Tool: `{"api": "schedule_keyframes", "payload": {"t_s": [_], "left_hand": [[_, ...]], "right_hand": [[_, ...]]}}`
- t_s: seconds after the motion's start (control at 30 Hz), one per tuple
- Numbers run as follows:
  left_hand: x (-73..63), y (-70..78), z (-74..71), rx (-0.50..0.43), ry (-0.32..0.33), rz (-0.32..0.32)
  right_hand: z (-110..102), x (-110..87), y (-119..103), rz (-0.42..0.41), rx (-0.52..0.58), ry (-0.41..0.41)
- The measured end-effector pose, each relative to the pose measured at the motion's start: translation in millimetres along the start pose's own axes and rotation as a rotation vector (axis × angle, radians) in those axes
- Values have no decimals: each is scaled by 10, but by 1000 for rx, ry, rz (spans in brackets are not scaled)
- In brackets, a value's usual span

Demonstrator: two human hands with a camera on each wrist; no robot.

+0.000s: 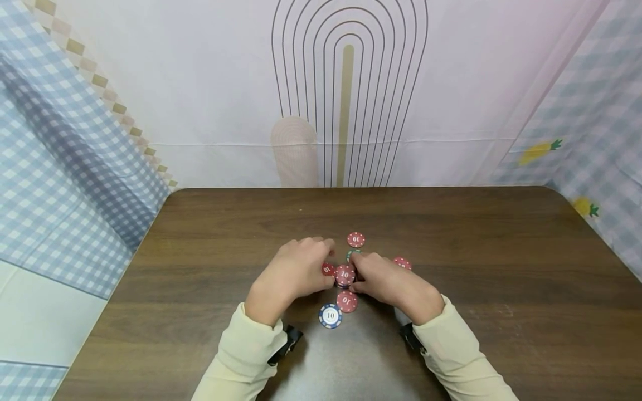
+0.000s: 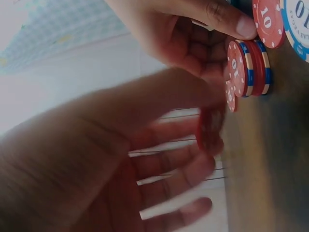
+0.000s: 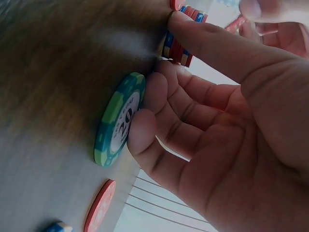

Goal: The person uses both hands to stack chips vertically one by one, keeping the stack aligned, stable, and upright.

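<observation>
A short stack of red and blue poker chips (image 1: 344,275) stands on the table, a red chip marked 10 on top. My right hand (image 1: 388,278) holds the stack from its right side, thumb and index finger at its edges. Just left of the stack, my left hand (image 1: 296,270) pinches a red poker chip (image 2: 210,128) between thumb and fingers, its other fingers spread. A green chip marked 20 (image 3: 120,123) lies flat against the right hand's fingertips; in the head view those fingers partly cover it.
Around the stack, on the brown wooden table (image 1: 225,223), lie a red chip (image 1: 356,239) behind, another red chip (image 1: 346,301) in front, a blue chip (image 1: 330,316) nearer me and a red chip (image 1: 402,263) partly behind the right hand. A patterned cloth (image 1: 225,100) hangs beyond.
</observation>
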State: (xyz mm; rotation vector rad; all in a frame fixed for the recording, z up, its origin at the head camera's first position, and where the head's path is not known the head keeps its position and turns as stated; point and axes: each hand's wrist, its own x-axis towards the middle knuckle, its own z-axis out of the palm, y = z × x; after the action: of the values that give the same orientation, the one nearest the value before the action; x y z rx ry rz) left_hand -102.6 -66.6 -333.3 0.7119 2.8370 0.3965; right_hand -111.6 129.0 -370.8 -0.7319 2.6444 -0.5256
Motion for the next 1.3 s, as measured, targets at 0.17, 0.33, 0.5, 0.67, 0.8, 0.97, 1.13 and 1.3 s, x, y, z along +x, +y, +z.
{"api": "schedule_keyframes", "payload": {"t_s": [0.17,0.33,0.5,0.67,0.8,0.97,1.13,1.3], "left_hand": [[60,-75,59,-144,10,135],[108,-126,128,-248,12,198],[141,-138,183,-301,9,181],[174,-152,241,-320,7,184],[182,-155,258,-334,10,194],[191,-148,278,-313,18,195],[188,-137,290,-287,26,190],[191,-131,300,-259,44,200]], "right_hand": [[-4,-2,7,13,15,-18],[-4,-6,17,-1,16,-15],[-6,5,22,8,11,-21],[-7,12,30,13,23,-30],[-11,3,34,-12,22,-20],[-21,-8,28,-29,14,-8],[-27,-11,22,-19,21,-21],[-30,-13,19,-14,23,-19]]}}
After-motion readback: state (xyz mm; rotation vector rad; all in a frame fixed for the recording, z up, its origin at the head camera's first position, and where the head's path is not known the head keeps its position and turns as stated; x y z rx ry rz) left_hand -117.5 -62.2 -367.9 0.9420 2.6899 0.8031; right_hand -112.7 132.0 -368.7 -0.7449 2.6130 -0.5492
